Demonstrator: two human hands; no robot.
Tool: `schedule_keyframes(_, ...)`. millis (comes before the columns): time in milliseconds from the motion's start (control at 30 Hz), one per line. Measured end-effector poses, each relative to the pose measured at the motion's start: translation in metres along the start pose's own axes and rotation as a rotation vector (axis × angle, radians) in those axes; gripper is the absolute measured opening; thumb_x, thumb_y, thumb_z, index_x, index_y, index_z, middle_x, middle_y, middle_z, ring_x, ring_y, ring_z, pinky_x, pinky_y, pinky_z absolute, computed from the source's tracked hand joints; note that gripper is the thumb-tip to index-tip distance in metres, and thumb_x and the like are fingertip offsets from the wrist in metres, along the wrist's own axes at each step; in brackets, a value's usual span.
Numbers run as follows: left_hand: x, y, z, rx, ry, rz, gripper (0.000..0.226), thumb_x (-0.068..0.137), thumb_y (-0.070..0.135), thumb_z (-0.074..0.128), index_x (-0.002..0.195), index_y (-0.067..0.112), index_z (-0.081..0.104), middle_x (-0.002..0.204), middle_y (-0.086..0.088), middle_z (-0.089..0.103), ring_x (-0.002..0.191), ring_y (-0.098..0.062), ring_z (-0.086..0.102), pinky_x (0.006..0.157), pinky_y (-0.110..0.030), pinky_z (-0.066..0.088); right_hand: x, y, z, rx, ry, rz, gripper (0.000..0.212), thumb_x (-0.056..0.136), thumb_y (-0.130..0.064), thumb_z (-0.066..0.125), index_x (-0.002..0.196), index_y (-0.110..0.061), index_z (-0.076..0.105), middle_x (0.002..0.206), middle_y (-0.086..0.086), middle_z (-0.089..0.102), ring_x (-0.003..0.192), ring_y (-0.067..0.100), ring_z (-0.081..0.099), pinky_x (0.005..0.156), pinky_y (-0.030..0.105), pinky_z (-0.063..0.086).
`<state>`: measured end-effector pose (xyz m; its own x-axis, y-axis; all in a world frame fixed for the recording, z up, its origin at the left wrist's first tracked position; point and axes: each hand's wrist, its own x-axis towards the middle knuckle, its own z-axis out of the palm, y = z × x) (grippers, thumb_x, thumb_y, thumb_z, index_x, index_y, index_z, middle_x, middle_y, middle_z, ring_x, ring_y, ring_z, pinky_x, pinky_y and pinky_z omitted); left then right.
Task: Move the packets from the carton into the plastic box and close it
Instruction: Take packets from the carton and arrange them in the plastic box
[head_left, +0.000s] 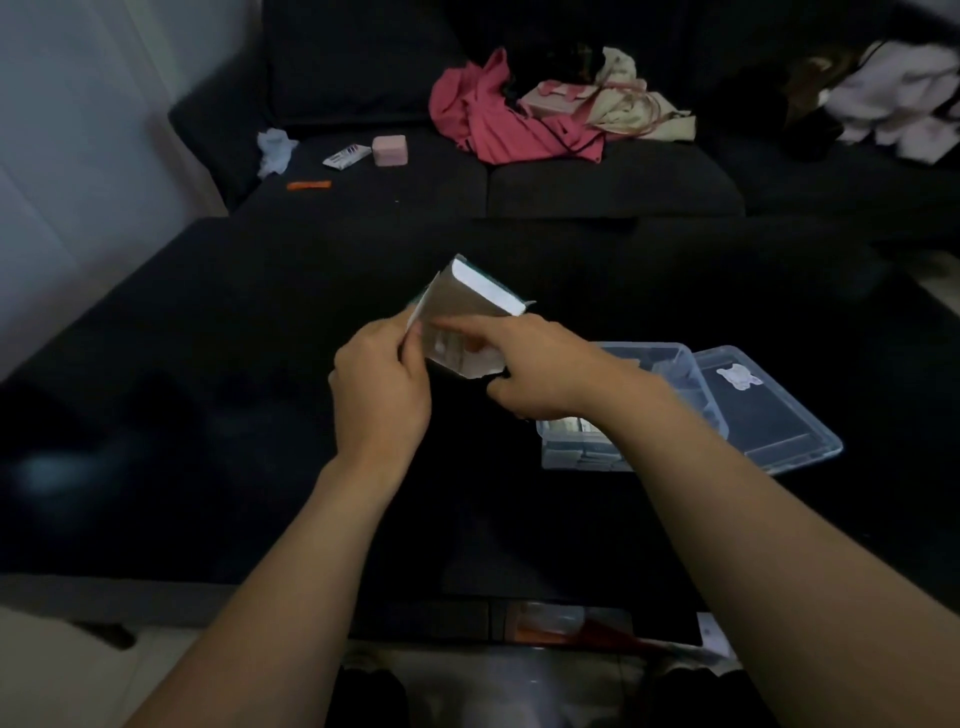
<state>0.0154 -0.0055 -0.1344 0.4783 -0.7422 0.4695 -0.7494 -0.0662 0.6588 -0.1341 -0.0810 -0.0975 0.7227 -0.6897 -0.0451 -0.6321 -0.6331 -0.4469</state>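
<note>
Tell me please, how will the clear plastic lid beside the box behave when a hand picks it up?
The lid lies flat on the dark table, right of the plastic box. It looks thin and shallow, so probably light and slightly bendable. Its smooth, glossy surface may be a little slippery; gripping its raised rim seems safer.

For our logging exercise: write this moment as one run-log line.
left hand holds carton | right hand reaches inside | plastic box open

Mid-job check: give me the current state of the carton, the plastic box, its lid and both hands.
carton: held up over the table, open end toward the person.
plastic box: open, packets already inside.
lid: off, lying flat right of the box.
left hand: grips the carton's edge.
right hand: fingers at the carton's opening.
</note>
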Motion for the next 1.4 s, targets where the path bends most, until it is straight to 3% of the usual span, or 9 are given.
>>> schedule_keyframes(133, -0.002, 0.007, 0.001, 0.060, 0.037, 0.128, 0.031, 0.105, 0.022, 0.051, 0.127, 0.012, 0.070, 0.119, -0.003, 0.068, 0.099, -0.013, 0.065, 0.080, -0.020, 0.049, 0.003, -0.010, 0.009, -0.001, -0.018, -0.028, 0.075, 0.085, -0.005, 0.057, 0.148, -0.041, 0.035, 0.127, 0.001, 0.057, 0.068, 0.005, 0.054, 0.061, 0.022, 0.048)
schedule_keyframes(300, -0.011, 0.021, 0.008, 0.143, -0.043, 0.260, 0.033, 0.104, 0.022, 0.051, 0.130, 0.008, 0.067, 0.127, -0.013, 0.064, 0.112, -0.029, 0.065, 0.090, -0.045, 0.057, 0.014, -0.011, 0.016, -0.133, -0.031, 0.028, 0.042, 0.091, -0.014, 0.060, 0.133, -0.012, 0.052, 0.127, 0.009, 0.055, 0.106, 0.025, 0.058, 0.078, 0.027, 0.040)
schedule_keyframes(433, -0.013, 0.025, 0.011, 0.176, -0.068, 0.265, 0.033, 0.105, 0.023, 0.050, 0.129, 0.009, 0.068, 0.125, -0.011, 0.064, 0.107, -0.026, 0.066, 0.083, -0.036, 0.055, 0.012, -0.008, 0.018, -0.187, -0.010, 0.035, 0.038, 0.088, -0.016, 0.063, 0.125, -0.012, 0.058, 0.116, 0.008, 0.062, 0.095, 0.023, 0.061, 0.074, 0.029, 0.042)
schedule_keyframes(567, -0.003, 0.017, 0.002, 0.177, 0.004, 0.158, 0.028, 0.105, 0.018, 0.049, 0.122, 0.012, 0.070, 0.113, -0.006, 0.066, 0.086, -0.012, 0.061, 0.068, -0.019, 0.039, 0.007, -0.006, 0.006, -0.085, 0.039, 0.085, 0.010, 0.077, -0.018, 0.067, 0.086, -0.014, 0.066, 0.081, -0.001, 0.063, 0.074, 0.019, 0.063, 0.061, 0.030, 0.050)
schedule_keyframes(800, 0.007, -0.004, -0.003, 0.237, 0.012, -0.104, 0.030, 0.106, 0.021, 0.047, 0.082, 0.014, 0.063, 0.084, -0.002, 0.059, 0.069, -0.011, 0.051, 0.053, -0.016, 0.028, -0.008, 0.009, -0.024, 0.509, 0.223, 0.071, 0.009, 0.089, -0.012, 0.073, 0.095, -0.007, 0.077, 0.083, 0.011, 0.075, 0.062, 0.014, 0.069, 0.050, 0.024, 0.054)
schedule_keyframes(967, 0.013, -0.023, 0.005, 0.200, -0.135, -0.280, 0.027, 0.105, 0.022, 0.046, 0.085, 0.008, 0.058, 0.090, -0.005, 0.062, 0.077, -0.018, 0.056, 0.054, -0.020, 0.036, -0.028, 0.044, -0.042, 0.545, 0.246, 0.133, 0.006, 0.087, -0.007, 0.074, 0.092, -0.005, 0.077, 0.086, 0.015, 0.075, 0.064, 0.007, 0.064, 0.055, 0.019, 0.052)
schedule_keyframes(1100, 0.012, -0.016, 0.004, 0.157, -0.096, -0.379, 0.044, 0.099, 0.043, 0.056, 0.125, 0.007, 0.057, 0.126, -0.013, 0.059, 0.106, -0.030, 0.061, 0.075, -0.029, 0.042, -0.040, 0.063, -0.043, 0.486, 0.213, 0.185, 0.006, 0.086, -0.007, 0.074, 0.091, -0.010, 0.077, 0.087, 0.008, 0.076, 0.067, 0.001, 0.067, 0.057, 0.014, 0.049)
schedule_keyframes(1233, -0.001, 0.022, -0.001, 0.014, 0.207, 0.071, 0.045, 0.095, 0.043, 0.062, 0.127, 0.012, 0.053, 0.124, -0.009, 0.050, 0.109, -0.024, 0.054, 0.082, -0.030, 0.042, -0.052, 0.070, -0.051, 0.579, 0.082, 0.174, 0.013, 0.087, 0.000, 0.072, 0.098, -0.007, 0.073, 0.092, 0.021, 0.072, 0.080, 0.022, 0.071, 0.065, 0.027, 0.061)
schedule_keyframes(1400, -0.026, 0.054, 0.033, -0.311, -0.287, 0.177, 0.030, 0.101, 0.038, 0.052, 0.122, 0.020, 0.064, 0.112, 0.006, 0.064, 0.093, -0.003, 0.061, 0.078, -0.023, 0.053, -0.064, 0.065, -0.057, 0.566, -0.088, 0.149, 0.034, 0.086, 0.006, 0.070, 0.115, -0.008, 0.060, 0.093, 0.022, 0.068, 0.076, 0.029, 0.073, 0.061, 0.032, 0.060)
